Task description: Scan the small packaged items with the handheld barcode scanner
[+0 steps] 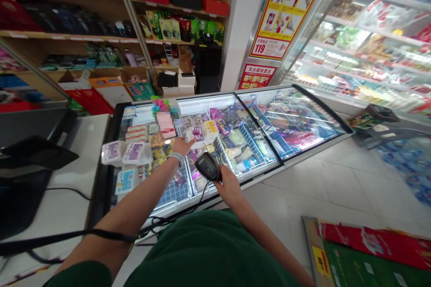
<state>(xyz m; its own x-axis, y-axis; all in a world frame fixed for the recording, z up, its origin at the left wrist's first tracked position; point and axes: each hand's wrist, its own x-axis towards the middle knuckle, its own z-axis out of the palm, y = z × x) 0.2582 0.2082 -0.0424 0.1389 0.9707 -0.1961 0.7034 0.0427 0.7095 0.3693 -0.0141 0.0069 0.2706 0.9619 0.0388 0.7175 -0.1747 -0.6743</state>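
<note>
Over freezer [257,127], 2 hands [182,145] [229,184], 1 scanner [207,167]

The right hand [230,184] grips a black plastic handheld barcode scanner [206,166] (its thin dark cord [203,192] hangs below). The left hand [182,145] reaches, fingers spread, over a glass-topped chest freezer [259,128]; just beyond it sits a white plastic tub with a purple label [196,134], perhaps touched, though blur hides this.
</note>
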